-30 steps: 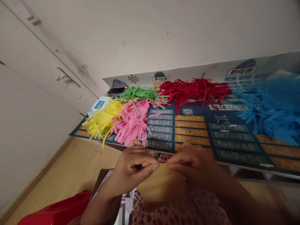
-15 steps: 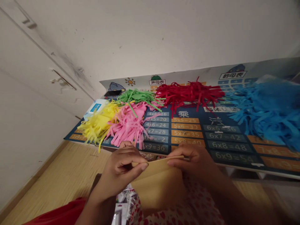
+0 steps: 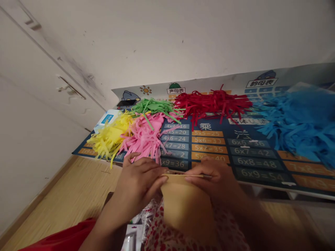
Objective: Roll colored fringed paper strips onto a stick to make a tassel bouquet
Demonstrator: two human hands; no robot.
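Note:
A tan sheet of what looks like paper (image 3: 187,205) hangs between my hands over my lap, its top edge folded or rolled into a narrow band. My left hand (image 3: 143,181) pinches the left end of that edge between thumb and fingers. At the right end, my right hand (image 3: 214,179) pinches the same edge, and a thin greyish tip (image 3: 207,176) pokes out beside its fingers; I cannot make out what it is. Just beyond my left hand lies a pink fringed paper bundle (image 3: 143,136), with a yellow fringed bundle (image 3: 111,134) to its left.
On the table's printed multiplication mat (image 3: 206,150) also lie green fringe (image 3: 153,106), red fringe (image 3: 211,104) and blue fringe (image 3: 300,122). A phone (image 3: 127,103) and a white-and-blue packet (image 3: 107,119) are at the far left. A wall (image 3: 196,42) stands behind.
My left hand has shifted slightly right along the top edge, closer to my right hand. The tan sheet's left side has moved right with it and hangs straighter.

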